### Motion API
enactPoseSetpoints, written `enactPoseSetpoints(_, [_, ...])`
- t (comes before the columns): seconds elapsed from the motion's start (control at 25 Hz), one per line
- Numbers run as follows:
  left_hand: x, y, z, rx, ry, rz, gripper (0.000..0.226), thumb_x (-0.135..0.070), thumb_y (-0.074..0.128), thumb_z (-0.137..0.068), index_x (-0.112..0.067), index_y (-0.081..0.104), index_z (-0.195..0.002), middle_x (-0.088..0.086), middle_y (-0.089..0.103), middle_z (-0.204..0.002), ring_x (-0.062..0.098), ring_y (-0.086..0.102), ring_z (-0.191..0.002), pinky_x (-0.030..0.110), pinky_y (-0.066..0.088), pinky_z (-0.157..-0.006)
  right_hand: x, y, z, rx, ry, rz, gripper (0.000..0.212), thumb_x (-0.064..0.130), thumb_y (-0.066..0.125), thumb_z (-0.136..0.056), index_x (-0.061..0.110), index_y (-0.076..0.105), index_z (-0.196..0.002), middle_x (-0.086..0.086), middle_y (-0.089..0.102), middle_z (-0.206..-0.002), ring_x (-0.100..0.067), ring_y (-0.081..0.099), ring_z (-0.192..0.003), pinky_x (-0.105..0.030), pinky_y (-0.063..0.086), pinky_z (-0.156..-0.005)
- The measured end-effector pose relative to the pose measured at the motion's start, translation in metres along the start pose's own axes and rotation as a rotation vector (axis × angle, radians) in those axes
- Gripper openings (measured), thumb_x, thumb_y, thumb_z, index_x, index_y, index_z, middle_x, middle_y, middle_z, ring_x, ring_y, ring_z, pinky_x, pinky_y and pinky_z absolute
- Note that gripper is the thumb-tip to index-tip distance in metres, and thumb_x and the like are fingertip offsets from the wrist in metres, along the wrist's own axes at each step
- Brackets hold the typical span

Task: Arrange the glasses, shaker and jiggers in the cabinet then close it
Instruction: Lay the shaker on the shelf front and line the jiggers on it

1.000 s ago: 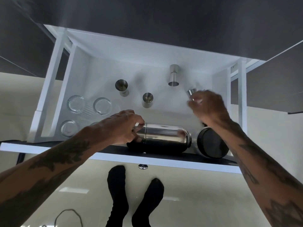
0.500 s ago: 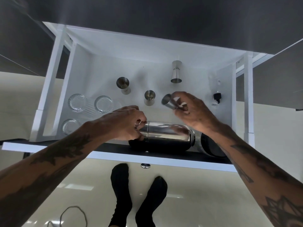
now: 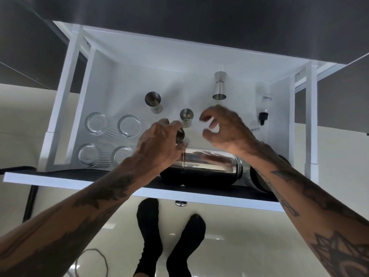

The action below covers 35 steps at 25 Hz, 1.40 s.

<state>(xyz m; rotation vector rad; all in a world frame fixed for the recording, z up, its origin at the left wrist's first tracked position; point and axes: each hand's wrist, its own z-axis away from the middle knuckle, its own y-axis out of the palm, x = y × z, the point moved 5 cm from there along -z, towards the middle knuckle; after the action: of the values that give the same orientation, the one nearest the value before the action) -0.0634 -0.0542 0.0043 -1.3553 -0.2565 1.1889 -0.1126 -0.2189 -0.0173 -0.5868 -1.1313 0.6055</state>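
**Left hand pinching a jigger over the shaker, right hand empty**

Your feet in black socks [image 3: 169, 236] stand on the glossy floor below the shelf's front edge. A cable [image 3: 95, 254] loops on the floor at left.

On the shelf [image 3: 79, 181], along its front edge, the steel shaker [image 3: 209, 166] lies on its side, right of centre. A dark round container [image 3: 259, 180] lies just beside it toward the front right corner, partly hidden by your right forearm.

Your left hand [image 3: 159, 148] is above the shaker's left end, fingers pinched around a small steel jigger [image 3: 180, 136], its mouth tilted toward the camera. Your right hand [image 3: 225, 130] hovers close beside it, fingers curled and apart, thumb and forefinger not closed, holding nothing.

Four clear glasses [image 3: 127, 125] sit in a two-by-two block at the left side of the shelf; the front right one is partly covered by your left wrist.

Farther back, mid-shelf: one jigger [image 3: 186, 116] just behind your left hand, another [image 3: 153, 100] left of it. A tall double jigger [image 3: 219, 85] is near the back edge. A small dropper bottle [image 3: 264, 108] with a black tip lies by the right wall.
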Motion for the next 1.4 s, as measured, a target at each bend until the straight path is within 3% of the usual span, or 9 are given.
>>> enactPoseSetpoints(0.08, [0.004,0.000,-0.004,0.026,0.013,-0.065,0.040,-0.036,0.067,-0.084,-0.017,0.061,-0.119,0.009,0.063,-0.105,0.026,0.064,-0.093,0.041,0.055,-0.080,0.015,-0.009,-0.008,-0.113,-0.126,0.050,0.060,0.028,0.074,-0.080,0.031,0.049,-0.134,0.004,0.050,-0.122,-0.009,0.057,-0.096,-0.017,0.047,-0.077])
enactPoseSetpoints(0.2, [0.006,0.005,-0.011,0.140,0.021,-0.098,0.044,-0.041,0.061,-0.088,-0.015,0.058,-0.123,0.009,0.060,-0.111,0.026,0.062,-0.098,0.032,0.048,-0.079,0.030,0.008,-0.029,0.106,-0.148,0.080,0.068,0.035,0.070,-0.086,0.035,0.038,-0.146,0.000,0.038,-0.146,-0.009,0.049,-0.111,-0.025,0.045,-0.091])
enactPoseSetpoints(0.36, [0.011,0.007,-0.010,0.190,-0.014,-0.055,0.046,-0.043,0.063,-0.085,-0.012,0.062,-0.119,0.010,0.060,-0.110,0.023,0.062,-0.090,0.026,0.042,-0.071,0.023,0.016,-0.029,0.092,-0.115,0.073,0.037,0.029,0.064,-0.092,0.024,0.059,-0.129,-0.002,0.057,-0.122,-0.016,0.061,-0.100,-0.025,0.048,-0.086])
enactPoseSetpoints(0.56, [0.012,0.005,-0.021,0.255,-0.081,0.096,0.043,-0.042,0.080,-0.073,-0.007,0.070,-0.095,0.007,0.072,-0.087,0.017,0.068,-0.069,0.019,0.044,-0.050,0.000,0.022,0.009,0.161,0.014,0.058,0.042,0.040,0.062,-0.092,0.031,0.055,-0.132,0.000,0.053,-0.124,-0.011,0.056,-0.099,-0.023,0.048,-0.084])
enactPoseSetpoints(0.8, [0.016,-0.005,-0.020,0.570,-0.198,0.014,0.070,-0.060,0.074,-0.070,-0.017,0.061,-0.124,0.003,0.066,-0.117,0.022,0.063,-0.106,0.035,0.050,-0.085,0.009,0.021,0.026,0.183,0.013,-0.058,0.053,0.040,0.060,-0.093,0.026,0.044,-0.142,0.005,0.062,-0.132,-0.005,0.066,-0.097,-0.019,0.049,-0.087])
enactPoseSetpoints(0.96, [0.021,-0.077,-0.047,0.196,-0.090,0.025,0.044,-0.053,0.075,-0.070,-0.029,0.070,-0.106,-0.007,0.070,-0.094,0.003,0.061,-0.075,0.014,0.038,-0.059,0.003,0.011,0.030,0.131,0.015,-0.052,0.055,0.041,0.053,-0.095,0.023,0.039,-0.146,0.003,0.059,-0.135,-0.005,0.068,-0.089,-0.021,0.054,-0.085])
enactPoseSetpoints(1.04, [0.024,-0.092,-0.066,0.023,-0.023,-0.097,0.047,-0.047,0.073,-0.073,-0.026,0.066,-0.115,0.000,0.066,-0.100,0.014,0.064,-0.084,0.020,0.043,-0.065,-0.003,-0.003,0.032,-0.017,0.046,-0.098,0.048,0.037,0.048,-0.098,0.019,0.044,-0.143,0.002,0.063,-0.130,-0.007,0.070,-0.083,-0.016,0.055,-0.077])
enactPoseSetpoints(1.16, [0.039,-0.060,-0.079,0.214,-0.139,-0.261,0.057,-0.039,0.070,-0.078,-0.015,0.057,-0.128,0.017,0.059,-0.123,0.034,0.058,-0.110,0.029,0.042,-0.075,-0.014,-0.019,0.034,-0.198,0.176,-0.306,0.036,0.037,0.047,-0.100,0.022,0.056,-0.130,0.002,0.068,-0.119,-0.006,0.073,-0.080,-0.018,0.057,-0.073])
enactPoseSetpoints(1.4, [0.015,-0.019,-0.086,0.251,-0.063,0.080,0.034,-0.030,0.081,-0.074,-0.008,0.072,-0.098,0.011,0.072,-0.096,0.026,0.065,-0.088,0.022,0.043,-0.065,-0.033,-0.023,0.022,-0.194,0.292,-0.320,0.031,0.039,0.054,-0.096,0.024,0.063,-0.122,0.004,0.071,-0.110,0.008,0.070,-0.069,-0.013,0.057,-0.071])
